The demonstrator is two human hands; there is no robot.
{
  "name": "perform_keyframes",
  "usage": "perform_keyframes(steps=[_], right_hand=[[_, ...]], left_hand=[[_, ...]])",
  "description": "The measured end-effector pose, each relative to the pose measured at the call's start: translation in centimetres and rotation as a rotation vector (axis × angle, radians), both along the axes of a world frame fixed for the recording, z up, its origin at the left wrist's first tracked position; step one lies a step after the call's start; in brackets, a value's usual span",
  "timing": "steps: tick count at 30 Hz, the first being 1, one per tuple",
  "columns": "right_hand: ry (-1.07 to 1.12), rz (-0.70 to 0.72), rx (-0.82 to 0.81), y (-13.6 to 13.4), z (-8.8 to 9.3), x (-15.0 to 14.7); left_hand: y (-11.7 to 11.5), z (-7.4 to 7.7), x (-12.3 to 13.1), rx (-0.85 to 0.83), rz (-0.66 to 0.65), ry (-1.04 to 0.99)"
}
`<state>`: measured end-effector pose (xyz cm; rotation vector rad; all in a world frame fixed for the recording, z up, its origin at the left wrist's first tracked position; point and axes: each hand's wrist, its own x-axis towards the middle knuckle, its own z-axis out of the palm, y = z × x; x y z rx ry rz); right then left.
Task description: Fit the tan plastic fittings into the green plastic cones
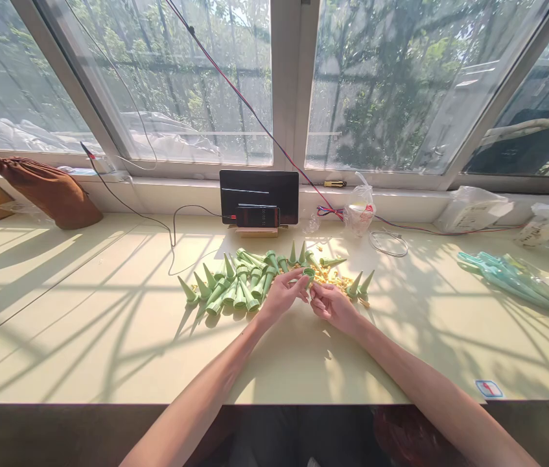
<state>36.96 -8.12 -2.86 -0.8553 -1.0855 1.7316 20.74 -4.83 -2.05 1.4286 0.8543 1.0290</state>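
Observation:
My left hand is closed around a green plastic cone, whose open round end points up toward the right. Close beside it, my right hand has its thumb and forefinger pinched together near the rim of that cone. What the right fingers hold, if anything, is too small to make out. To the left of my hands lies a pile of similar green cones, some lying flat and some standing point up. Behind my right hand is a heap of small yellow-orange pieces, with more upright cones at its right.
A black tablet with a phone before it stands by the window. A brown pouch is at the left. Farther right are a bagged cup, a coiled cable and teal plastic packaging.

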Motion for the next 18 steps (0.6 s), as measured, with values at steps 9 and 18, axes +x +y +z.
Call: perform_keyframes(steps=[9,18], right_hand=[[-0.057,-0.018,0.032,-0.16,-0.06,-0.09],[-0.141,-0.004,0.147,-0.4,-0.06,-0.29]], left_hand=[[0.01,-0.11,-0.04,0.007,0.001,0.002],[-0.08,0.2,-0.3,0.047,-0.004,0.027]])
